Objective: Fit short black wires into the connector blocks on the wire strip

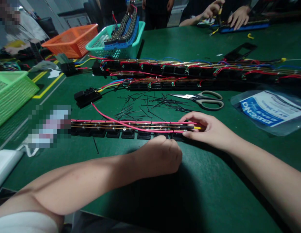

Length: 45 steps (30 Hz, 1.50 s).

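A long black strip of linked blocks [113, 132] lies across the green table, with pink wires [111, 120] and brown rods along it. My right hand [199, 127] is closed round the strip's right end, thumb and fingers on the pink wires, beside a short yellow wire. Just below the strip, near its right part, my left hand [166, 153] is curled like a fist; what it holds, if anything, is hidden. Black cable ties [145, 105] lie scattered behind the strip, next to scissors [203, 99] with grey handles.
Further back lie more wired strips [165, 69] and a black connector block [87, 96]. A plastic bag [272, 110] is at the right. Green [9, 90], orange [72, 40] and teal [90, 48] baskets stand at the left and back. Another person's hands [239, 17] work at the far side.
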{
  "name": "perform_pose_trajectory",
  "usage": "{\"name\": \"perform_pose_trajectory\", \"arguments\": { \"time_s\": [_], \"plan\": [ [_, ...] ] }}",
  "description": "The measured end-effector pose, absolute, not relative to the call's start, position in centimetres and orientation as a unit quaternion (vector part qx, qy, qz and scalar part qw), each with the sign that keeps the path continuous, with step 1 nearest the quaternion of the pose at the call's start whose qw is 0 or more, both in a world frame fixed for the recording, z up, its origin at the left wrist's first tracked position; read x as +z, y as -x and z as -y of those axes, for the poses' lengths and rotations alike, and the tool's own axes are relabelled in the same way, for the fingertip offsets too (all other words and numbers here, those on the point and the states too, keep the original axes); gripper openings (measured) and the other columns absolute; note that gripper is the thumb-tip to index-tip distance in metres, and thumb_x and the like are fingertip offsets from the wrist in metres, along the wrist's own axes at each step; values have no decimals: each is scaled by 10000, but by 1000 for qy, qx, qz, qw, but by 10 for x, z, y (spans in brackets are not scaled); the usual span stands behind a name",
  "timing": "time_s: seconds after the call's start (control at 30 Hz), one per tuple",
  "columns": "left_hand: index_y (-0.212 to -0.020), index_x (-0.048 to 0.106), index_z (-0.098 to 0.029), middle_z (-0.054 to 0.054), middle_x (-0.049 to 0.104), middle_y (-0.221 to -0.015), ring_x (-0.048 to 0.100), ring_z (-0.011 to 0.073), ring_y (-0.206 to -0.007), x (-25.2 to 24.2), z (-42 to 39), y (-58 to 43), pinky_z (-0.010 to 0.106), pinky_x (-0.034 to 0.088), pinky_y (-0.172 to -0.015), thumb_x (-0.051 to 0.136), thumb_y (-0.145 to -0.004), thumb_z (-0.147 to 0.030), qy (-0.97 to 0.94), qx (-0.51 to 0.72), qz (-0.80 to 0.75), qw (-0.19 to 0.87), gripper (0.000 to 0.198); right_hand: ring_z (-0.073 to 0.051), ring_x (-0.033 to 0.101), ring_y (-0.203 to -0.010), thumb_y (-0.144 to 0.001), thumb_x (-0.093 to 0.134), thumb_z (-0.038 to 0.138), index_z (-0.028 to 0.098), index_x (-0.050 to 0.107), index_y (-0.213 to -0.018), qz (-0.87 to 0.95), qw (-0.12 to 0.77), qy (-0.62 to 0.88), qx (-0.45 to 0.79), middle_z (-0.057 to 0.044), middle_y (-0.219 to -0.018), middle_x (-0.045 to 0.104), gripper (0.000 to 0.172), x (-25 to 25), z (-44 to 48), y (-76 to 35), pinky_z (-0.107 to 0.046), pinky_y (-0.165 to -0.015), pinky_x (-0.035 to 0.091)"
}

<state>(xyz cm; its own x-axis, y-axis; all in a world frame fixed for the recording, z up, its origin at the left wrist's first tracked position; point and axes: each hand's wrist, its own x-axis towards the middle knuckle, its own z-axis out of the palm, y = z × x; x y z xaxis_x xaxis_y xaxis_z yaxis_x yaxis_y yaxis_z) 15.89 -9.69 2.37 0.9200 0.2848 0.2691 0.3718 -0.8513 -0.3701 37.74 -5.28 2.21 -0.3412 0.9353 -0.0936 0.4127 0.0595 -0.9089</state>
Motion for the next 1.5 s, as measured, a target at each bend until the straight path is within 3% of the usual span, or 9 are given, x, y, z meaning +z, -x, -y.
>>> {"name": "perform_pose_trajectory", "arguments": {
  "time_s": [0.27,0.5,0.73,1.03,1.23,1.5],
  "plan": [
    [-854,584,-113,56,599,-730,523,146,-609,29,97,-158,317,313,-542,418,-901,-81,951,-133,205,189,176,-178,614,-708,-675,757,359,227,639,-944,678,280,508,452,-20,-842,672,322,24,53,-376,-292,-624,510],
    [-947,559,-137,71,674,-910,559,134,-660,30,99,-157,311,360,-595,422,-946,-166,922,-199,255,214,140,-212,644,-799,-684,757,373,243,639,-963,677,277,503,461,-27,-896,685,330,23,53,-377,-324,-689,536],
    [-1020,547,-191,25,679,-889,585,134,-686,27,94,-157,313,367,-609,441,-945,-190,922,-188,269,206,131,-212,648,-819,-677,761,365,237,636,-964,677,280,498,464,-27,-910,688,338,22,52,-377,-322,-716,540],
    [-999,564,-161,33,662,-892,568,130,-695,27,91,-156,314,367,-618,412,-960,-181,932,-167,257,192,158,-194,632,-760,-685,758,368,237,635,-975,684,275,495,460,-23,-888,682,341,19,51,-378,-305,-657,523],
    [-992,571,-128,36,649,-818,568,125,-652,24,92,-158,301,383,-577,399,-951,-161,931,-171,268,182,180,-124,514,-585,-685,757,378,228,634,-971,685,279,494,458,2,-792,629,345,18,51,-378,-266,-548,455],
    [-990,599,-111,53,698,-933,598,114,-629,19,95,-160,278,421,-552,414,-932,-126,922,-198,275,187,194,-157,576,-653,-676,761,373,243,633,-964,679,276,497,465,-4,-822,655,341,19,52,-379,-283,-581,477]
  ]
}}
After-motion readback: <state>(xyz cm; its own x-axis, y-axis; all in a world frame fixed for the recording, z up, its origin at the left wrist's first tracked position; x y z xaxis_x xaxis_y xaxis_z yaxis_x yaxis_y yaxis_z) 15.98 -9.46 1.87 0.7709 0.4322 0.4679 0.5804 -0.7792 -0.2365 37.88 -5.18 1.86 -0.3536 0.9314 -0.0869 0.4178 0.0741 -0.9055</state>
